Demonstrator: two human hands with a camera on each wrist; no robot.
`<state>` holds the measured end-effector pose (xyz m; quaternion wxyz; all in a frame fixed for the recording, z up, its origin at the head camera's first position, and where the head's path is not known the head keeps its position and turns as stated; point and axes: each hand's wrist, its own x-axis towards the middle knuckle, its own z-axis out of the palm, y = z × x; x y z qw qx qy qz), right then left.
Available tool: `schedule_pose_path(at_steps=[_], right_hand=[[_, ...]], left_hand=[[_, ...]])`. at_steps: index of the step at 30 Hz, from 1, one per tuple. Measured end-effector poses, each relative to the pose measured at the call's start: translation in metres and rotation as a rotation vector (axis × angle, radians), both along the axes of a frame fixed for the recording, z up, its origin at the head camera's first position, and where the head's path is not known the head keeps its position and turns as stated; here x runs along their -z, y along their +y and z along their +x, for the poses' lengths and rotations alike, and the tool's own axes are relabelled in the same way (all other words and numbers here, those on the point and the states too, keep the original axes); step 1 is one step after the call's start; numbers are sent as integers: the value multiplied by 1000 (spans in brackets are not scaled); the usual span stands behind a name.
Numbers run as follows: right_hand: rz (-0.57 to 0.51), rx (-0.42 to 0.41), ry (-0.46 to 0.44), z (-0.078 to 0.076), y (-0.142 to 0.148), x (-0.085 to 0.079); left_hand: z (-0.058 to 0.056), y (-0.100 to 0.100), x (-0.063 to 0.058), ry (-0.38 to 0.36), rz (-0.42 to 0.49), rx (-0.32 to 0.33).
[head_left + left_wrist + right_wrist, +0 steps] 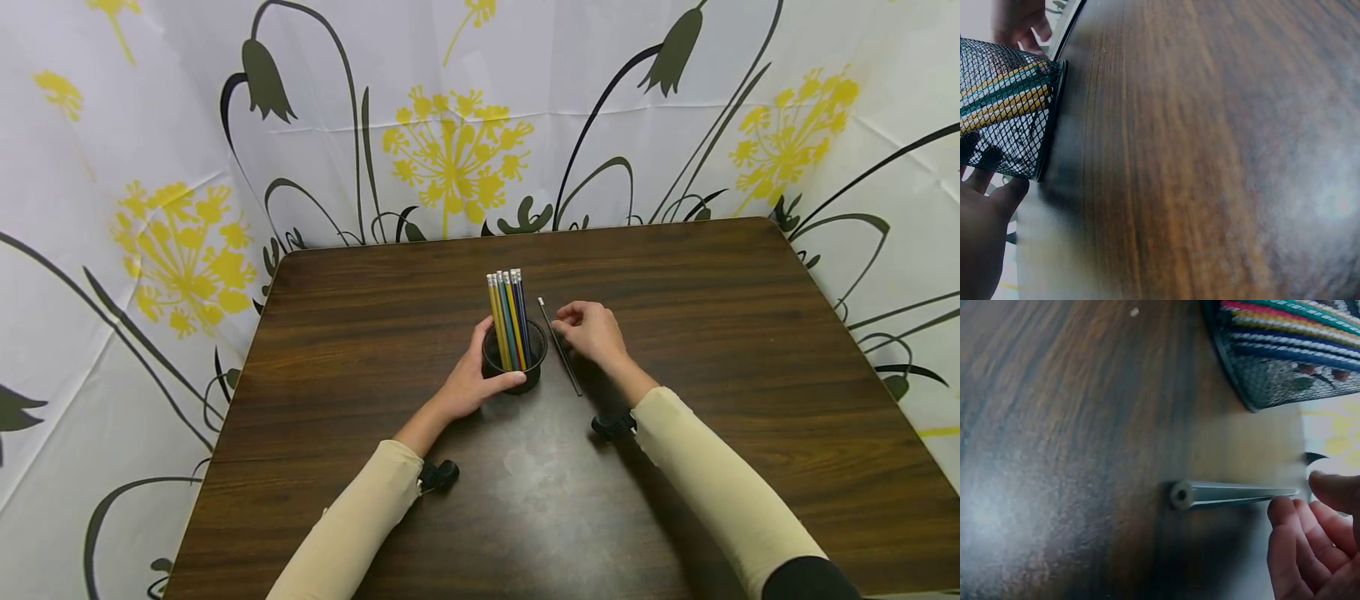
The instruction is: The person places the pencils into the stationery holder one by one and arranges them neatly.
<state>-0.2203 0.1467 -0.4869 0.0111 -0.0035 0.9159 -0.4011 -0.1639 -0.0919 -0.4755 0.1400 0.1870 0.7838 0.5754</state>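
Note:
A black mesh pencil cup [534, 378] stands upright on the table, holding several pencils [504, 317] with their white erasers up. My left hand [465, 383] grips it from the left, thumb across the front and fingers round the far side. Just right of the cup, a black pencil [561, 348] lies on the tabletop, its eraser end pointing away from me. My right hand [596, 333] is beside that pencil, fingers bent. In the right wrist view the fingertips [1282, 509] are right at the pencil's far part, with the thumb apart from them.
The dark wood-grain table [360, 317] reaches back to a white curtain [555, 50] printed with yellow and grey flowers. Each wrist carries a small black device [438, 476].

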Motion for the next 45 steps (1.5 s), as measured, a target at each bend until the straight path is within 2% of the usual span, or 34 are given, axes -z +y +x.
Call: schedule_pose_path(at_steps=[4,14,21,24,31,34,37,45], right_hand=[[53,-37,-50,-3,-1,7],[221,-22,-64,-5,-9,7],[249,-32,-82,-6,-9,2],[224,-38,-88,-5,-6,-3],[148,10,-95,-6,2,-23],[112,30,-45,-4,4,-38],[50,51,44,0,5,-56],[-224,77,382,11,2,-96]], left_hand=[[-7,0,20,-1,7,-16],[-7,-1,24,14,10,-21],[4,1,-11,-37,-2,7],[5,0,-12,-26,6,12],[5,0,-12,-16,18,13],[5,0,-13,-10,24,18],[5,0,-13,-13,29,19],[5,0,-13,-21,25,22]])
